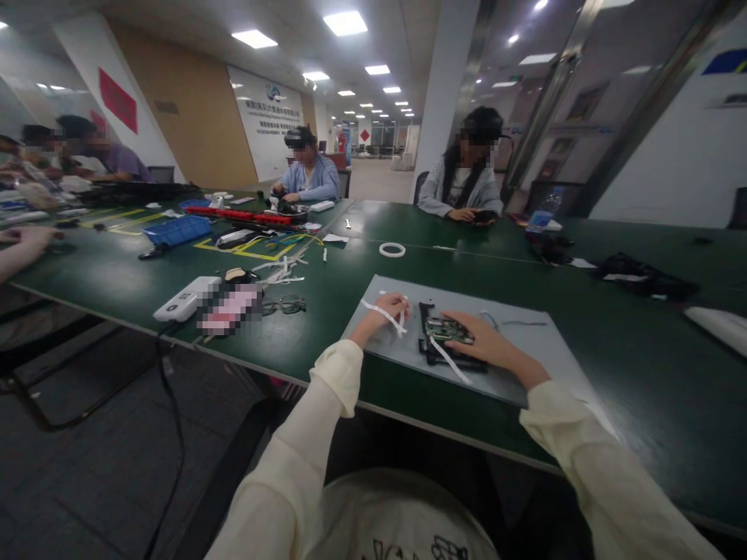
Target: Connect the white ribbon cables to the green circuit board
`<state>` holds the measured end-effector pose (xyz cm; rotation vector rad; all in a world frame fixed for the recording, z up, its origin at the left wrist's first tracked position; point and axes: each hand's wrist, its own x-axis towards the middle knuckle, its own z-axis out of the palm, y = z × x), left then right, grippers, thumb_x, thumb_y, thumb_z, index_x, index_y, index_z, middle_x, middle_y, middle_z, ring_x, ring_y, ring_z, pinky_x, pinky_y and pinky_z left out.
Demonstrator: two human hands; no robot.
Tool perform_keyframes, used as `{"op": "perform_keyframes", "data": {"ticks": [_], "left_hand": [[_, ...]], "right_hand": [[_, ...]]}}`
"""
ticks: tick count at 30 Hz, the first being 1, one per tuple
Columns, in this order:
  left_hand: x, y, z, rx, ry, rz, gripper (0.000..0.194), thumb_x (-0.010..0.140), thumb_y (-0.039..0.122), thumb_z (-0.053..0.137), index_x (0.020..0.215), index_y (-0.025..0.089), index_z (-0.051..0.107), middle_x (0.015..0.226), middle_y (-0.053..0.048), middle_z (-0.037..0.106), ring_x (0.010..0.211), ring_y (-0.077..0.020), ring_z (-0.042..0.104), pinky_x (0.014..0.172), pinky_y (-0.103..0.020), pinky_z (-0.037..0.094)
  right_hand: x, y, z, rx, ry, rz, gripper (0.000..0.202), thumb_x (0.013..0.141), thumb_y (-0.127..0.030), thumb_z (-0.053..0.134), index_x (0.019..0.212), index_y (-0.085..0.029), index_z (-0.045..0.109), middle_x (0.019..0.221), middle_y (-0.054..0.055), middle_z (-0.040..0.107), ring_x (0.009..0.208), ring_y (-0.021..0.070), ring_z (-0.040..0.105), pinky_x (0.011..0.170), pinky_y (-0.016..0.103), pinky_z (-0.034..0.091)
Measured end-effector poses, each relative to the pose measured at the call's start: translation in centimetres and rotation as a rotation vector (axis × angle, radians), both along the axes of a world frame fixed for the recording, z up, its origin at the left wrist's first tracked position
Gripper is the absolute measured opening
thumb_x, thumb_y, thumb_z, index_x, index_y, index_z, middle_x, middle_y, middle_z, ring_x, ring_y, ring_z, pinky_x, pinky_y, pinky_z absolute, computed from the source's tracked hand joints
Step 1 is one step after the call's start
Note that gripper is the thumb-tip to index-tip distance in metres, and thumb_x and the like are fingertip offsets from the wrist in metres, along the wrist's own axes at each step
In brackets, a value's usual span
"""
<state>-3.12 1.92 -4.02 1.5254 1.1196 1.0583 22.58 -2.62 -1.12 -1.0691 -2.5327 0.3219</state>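
Mat on table; on it the frame with circuit board under my right fingers, one strip at my left fingers, a second strip running off the board's near side, just before the right fingers. Tape roll off the mat, beyond the left fingers; to their left, glasses, then boxy device, bin behind it. Bottle well beyond and right of my right fingers.

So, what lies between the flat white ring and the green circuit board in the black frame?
In the head view: bare green tabletop, then the far edge of the flat grey sheet.
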Motion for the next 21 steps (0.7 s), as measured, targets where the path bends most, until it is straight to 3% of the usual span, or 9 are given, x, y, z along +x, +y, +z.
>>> {"op": "perform_keyframes", "data": {"ticks": [8, 21], "left_hand": [[-0.3, 0.5, -0.8, 0.035, 0.084, 0.03, 0.013, 0.079, 0.022, 0.049, 0.07, 0.014, 0.055, 0.059, 0.001, 0.059, 0.049, -0.0086, 0.054, 0.051, -0.019, 0.043], [-0.3, 0.3, -0.6, -0.002, -0.034, 0.06, 0.012, 0.076, 0.021, 0.052, 0.068, 0.013, 0.053, 0.06, -0.001, 0.059, 0.046, -0.0075, 0.054, 0.043, -0.015, 0.039]], "right_hand": [[0.0, 0.3, -0.4, 0.075, 0.086, -0.07, 0.045, 0.08, -0.048, 0.05, 0.115, -0.02, 0.057, 0.115, 0.008, 0.058, 0.108, 0.0238, 0.052, 0.096, 0.041, 0.039], [1.7, 0.6, -0.1, 0.095, 0.101, -0.163, 0.045, 0.078, -0.049, 0.052, 0.11, -0.019, 0.059, 0.11, 0.009, 0.06, 0.103, 0.0244, 0.055, 0.093, 0.041, 0.041]]}}
